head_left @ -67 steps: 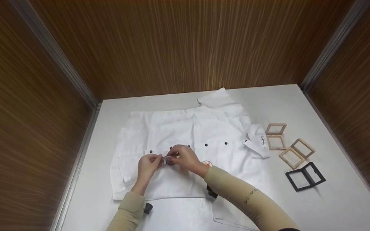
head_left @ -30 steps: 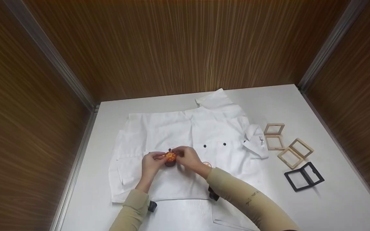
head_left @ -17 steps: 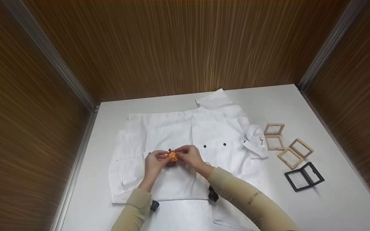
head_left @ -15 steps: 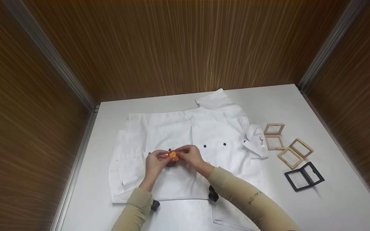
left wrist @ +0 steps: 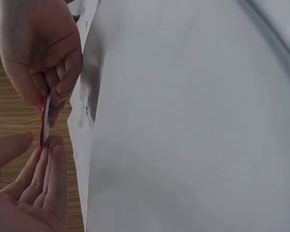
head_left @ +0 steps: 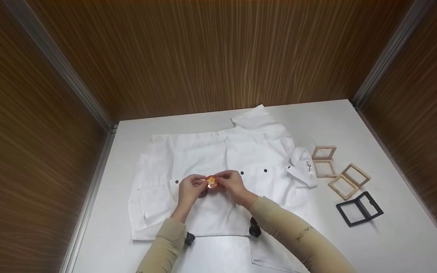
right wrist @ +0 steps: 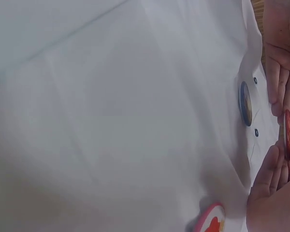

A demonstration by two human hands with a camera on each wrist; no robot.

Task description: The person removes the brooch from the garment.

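Observation:
A white shirt (head_left: 199, 151) with dark buttons lies spread on the table. Over its middle, my left hand (head_left: 190, 189) and right hand (head_left: 235, 185) pinch opposite edges of a round orange-red pin badge (head_left: 211, 182). Its face is turned up in the head view. Seen edge-on in the left wrist view, the same pin badge (left wrist: 45, 121) shows a red rim and pale back, with fingertips at both ends. A blue-rimmed round badge (right wrist: 245, 104) rests on the shirt below the hands. Farther right is a pink-rimmed badge (right wrist: 211, 220), covered by my right hand in the head view.
To the right of the shirt stand two light wooden hinged frames (head_left: 324, 162) (head_left: 343, 186) and a black hinged frame (head_left: 351, 212), all opened out. Brown wood-grain panels (head_left: 218, 57) enclose the white table (head_left: 108, 212) at the back and sides.
The badge, edge-on at first, has been turned face up between both hands. Hands and badge have shifted slightly right and away from the body, uncovering a button on the left.

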